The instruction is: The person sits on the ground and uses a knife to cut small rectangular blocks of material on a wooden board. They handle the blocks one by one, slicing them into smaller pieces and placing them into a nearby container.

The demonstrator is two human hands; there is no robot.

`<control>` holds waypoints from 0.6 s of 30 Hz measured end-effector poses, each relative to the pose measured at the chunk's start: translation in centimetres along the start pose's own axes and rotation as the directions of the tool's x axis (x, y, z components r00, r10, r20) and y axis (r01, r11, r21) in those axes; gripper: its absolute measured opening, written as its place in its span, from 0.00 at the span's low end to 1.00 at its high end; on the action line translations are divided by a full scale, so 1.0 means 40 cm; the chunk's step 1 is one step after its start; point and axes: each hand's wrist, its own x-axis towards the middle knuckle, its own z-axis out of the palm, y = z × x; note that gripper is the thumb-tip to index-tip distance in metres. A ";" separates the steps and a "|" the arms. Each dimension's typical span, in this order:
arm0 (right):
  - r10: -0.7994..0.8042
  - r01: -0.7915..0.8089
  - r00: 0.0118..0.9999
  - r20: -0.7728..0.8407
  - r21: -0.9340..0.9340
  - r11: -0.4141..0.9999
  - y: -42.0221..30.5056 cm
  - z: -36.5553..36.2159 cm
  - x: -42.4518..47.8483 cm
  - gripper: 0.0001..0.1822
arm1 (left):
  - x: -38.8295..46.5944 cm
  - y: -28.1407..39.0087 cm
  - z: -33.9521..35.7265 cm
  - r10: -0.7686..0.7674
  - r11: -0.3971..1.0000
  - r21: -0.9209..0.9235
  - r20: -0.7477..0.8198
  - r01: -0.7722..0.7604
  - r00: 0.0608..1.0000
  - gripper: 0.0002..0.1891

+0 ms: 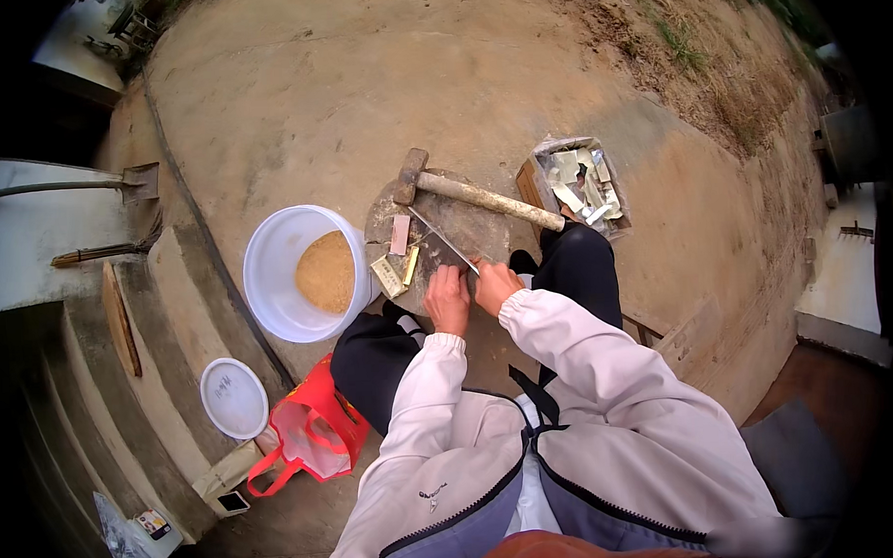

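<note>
My right hand grips a long, thin metal blade, which points away to the upper left over a worn round slab. Close beside it, my left hand has curled fingers over the slab's near side; whether they pinch something is hidden. A pinkish block, a narrow yellow bar and a paper-wrapped packet bearing writing lie left of the blade. Across the slab's far side rests a heavy hammer with a wooden handle, its head at the left.
Left of the slab stands a white plastic bucket holding tan powder. A cardboard box with wrapper scraps is at the right. A red bag and a white lid lie near concrete steps.
</note>
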 end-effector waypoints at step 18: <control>-0.166 0.201 0.966 -0.200 0.174 0.964 0.061 -0.007 -0.024 0.11 | -0.005 0.015 -0.016 -0.104 0.993 -0.065 -0.022 0.102 0.994 0.04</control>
